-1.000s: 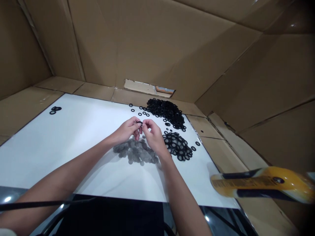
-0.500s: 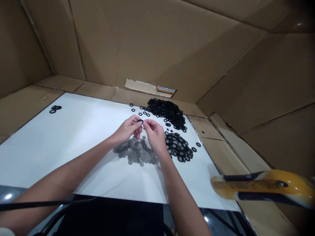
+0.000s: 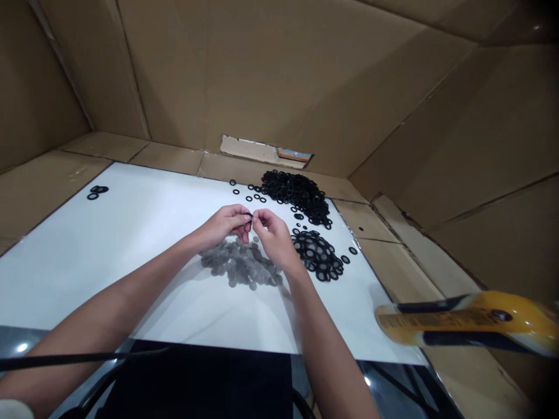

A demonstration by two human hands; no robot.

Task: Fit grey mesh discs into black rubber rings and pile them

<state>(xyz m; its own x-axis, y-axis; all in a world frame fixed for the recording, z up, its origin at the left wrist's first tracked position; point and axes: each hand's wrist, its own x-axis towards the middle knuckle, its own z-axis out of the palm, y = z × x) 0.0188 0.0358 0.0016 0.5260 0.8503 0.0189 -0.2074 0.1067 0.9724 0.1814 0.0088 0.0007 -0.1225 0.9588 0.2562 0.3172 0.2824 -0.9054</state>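
Left hand (image 3: 227,224), right hand (image 3: 273,235) together on black ring (image 3: 248,214)
Working it, I judge, back from the worktop's (image 3: 166,203) near edge; next calls for steadiness.

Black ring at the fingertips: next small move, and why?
I'd probably tilt the black ring slightly to check its centre: the left hand and right hand meet at it, but whether it has a grey centre, like those in the nearer black pile, can't be seen.

left hand (image 3: 226,224): pinching | right hand (image 3: 273,234): pinching, just beside | forearms (image 3: 131,291): extended, converging
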